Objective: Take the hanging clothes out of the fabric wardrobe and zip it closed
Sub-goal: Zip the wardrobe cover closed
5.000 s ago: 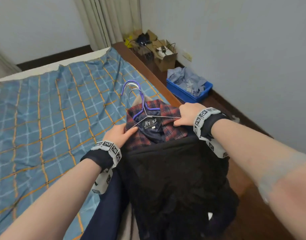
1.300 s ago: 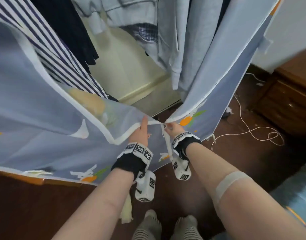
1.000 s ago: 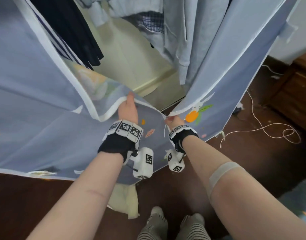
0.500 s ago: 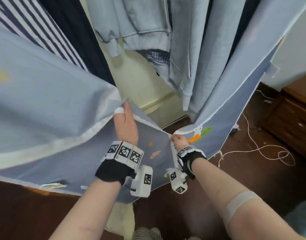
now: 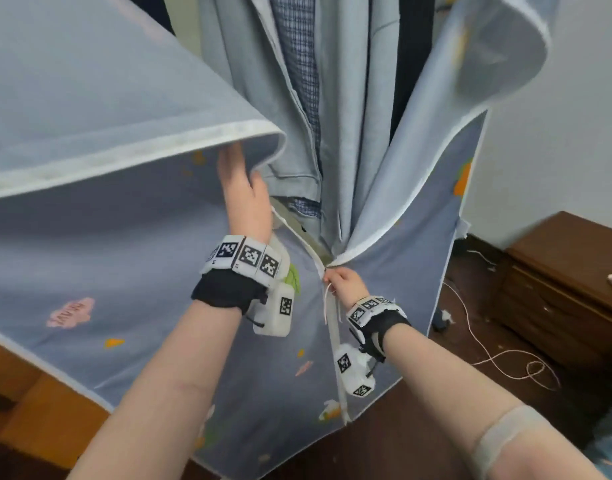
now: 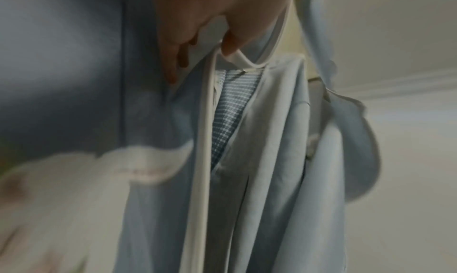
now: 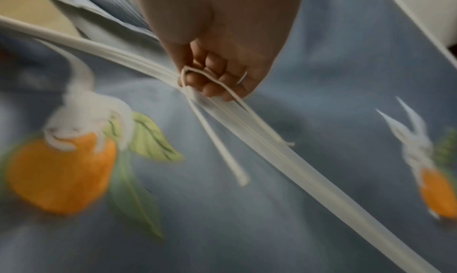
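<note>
The fabric wardrobe's blue-grey cover (image 5: 90, 271), printed with carrots and rabbits, hangs partly open. My left hand (image 5: 244, 188) reaches up under the left flap (image 5: 124, 98); in the left wrist view its thumb and fingers (image 6: 178, 62) pinch the flap's white zipper edge (image 6: 205, 121). My right hand (image 5: 344, 284) grips the zipper pull's white cord (image 7: 216, 142) where the two flaps meet. Below it the zipper (image 5: 335, 358) is joined; above it the flaps gape. Light blue garments and a checked shirt (image 5: 263, 98) hang inside the gap.
A brown wooden drawer cabinet (image 5: 557, 289) stands at the right against the white wall. A thin white cable (image 5: 498, 362) loops over the dark wood floor (image 5: 401, 445). A lighter wooden surface (image 5: 27, 403) shows at the lower left.
Since the clothes were laid on the bed, both hands went to the wardrobe. Over the last second my right hand rose with the zipper cord, and my left hand slid higher up the flap edge.
</note>
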{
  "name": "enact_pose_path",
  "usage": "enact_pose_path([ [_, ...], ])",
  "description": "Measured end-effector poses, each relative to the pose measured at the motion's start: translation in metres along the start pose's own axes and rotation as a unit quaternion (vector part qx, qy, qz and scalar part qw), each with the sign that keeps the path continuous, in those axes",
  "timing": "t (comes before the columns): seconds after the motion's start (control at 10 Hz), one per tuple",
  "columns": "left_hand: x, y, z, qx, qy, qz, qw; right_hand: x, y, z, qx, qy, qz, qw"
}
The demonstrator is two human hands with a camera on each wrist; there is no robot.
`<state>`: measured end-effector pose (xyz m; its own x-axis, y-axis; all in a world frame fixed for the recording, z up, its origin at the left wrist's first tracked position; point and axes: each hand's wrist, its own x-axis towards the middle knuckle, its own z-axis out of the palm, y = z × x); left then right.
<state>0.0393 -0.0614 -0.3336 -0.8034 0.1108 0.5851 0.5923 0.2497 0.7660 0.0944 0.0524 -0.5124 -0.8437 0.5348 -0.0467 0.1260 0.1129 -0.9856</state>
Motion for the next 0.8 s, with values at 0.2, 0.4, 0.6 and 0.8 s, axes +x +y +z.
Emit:
enact_pose_path([
  [0.2,0.036,0.045,-0.026,0.036,0.020,-0.023,0.999,0.005,-0.088,-0.015,0.016,0.018,-0.109,0.994],
  [0.4,0.055,0.091,-0.062,0.008,-0.017,-0.145,0.989,0.017,-0.159,-0.017,0.015,0.059,-0.187,0.980],
  [0.6,0.053,0.129,-0.075,-0.046,-0.035,-0.244,0.968,0.037,-0.191,-0.003,0.022,0.074,-0.170,0.982],
  [0.8,0.033,0.108,-0.073,-0.003,-0.044,-0.145,0.988,0.044,-0.187,0.006,0.040,0.064,-0.151,0.986],
])
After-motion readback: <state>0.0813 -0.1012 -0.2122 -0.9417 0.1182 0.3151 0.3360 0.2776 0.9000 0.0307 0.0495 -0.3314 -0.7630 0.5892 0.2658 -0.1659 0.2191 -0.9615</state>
